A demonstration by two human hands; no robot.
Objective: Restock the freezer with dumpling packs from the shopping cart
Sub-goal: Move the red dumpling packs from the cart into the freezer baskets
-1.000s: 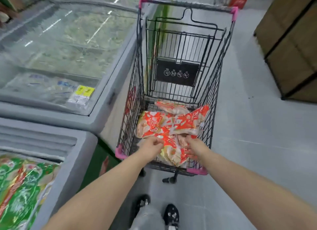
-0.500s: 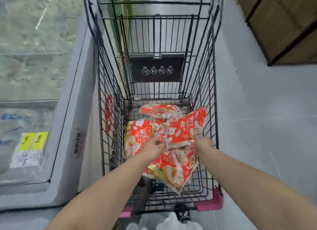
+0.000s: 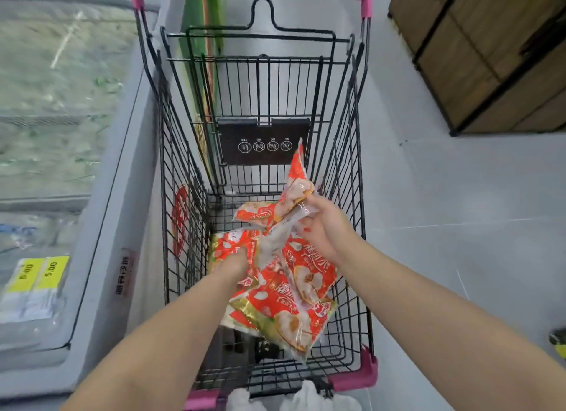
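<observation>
Right hand [image 3: 321, 223] closed on a dumpling pack [image 3: 295, 190], fingers wrapped round its lower end, pack tilted up w/ top corner pointing at the black sign plate [image 3: 263, 141] on the cart's far wall. Left hand [image 3: 235, 262] down in the pile, fingers buried between packs, so can't tell if it's gripping or just pressing. Rest of the packs [image 3: 284, 300], red/orange w/ clear windows, heaped in the cart [image 3: 183, 226] basket, nearest one hanging lower toward the near end. Cart is black wire w/ pink corner caps, parked just beside the chest freezer [image 3: 116, 226] on the left. Freezer lid is glass, contents blurry; yellow price tags [image 3: 38, 272] on it near the corner. Floor [image 3: 459, 242] grey tile. Wooden crates [image 3: 490, 58] w/ black frames at upper right, well apart from the cart.
</observation>
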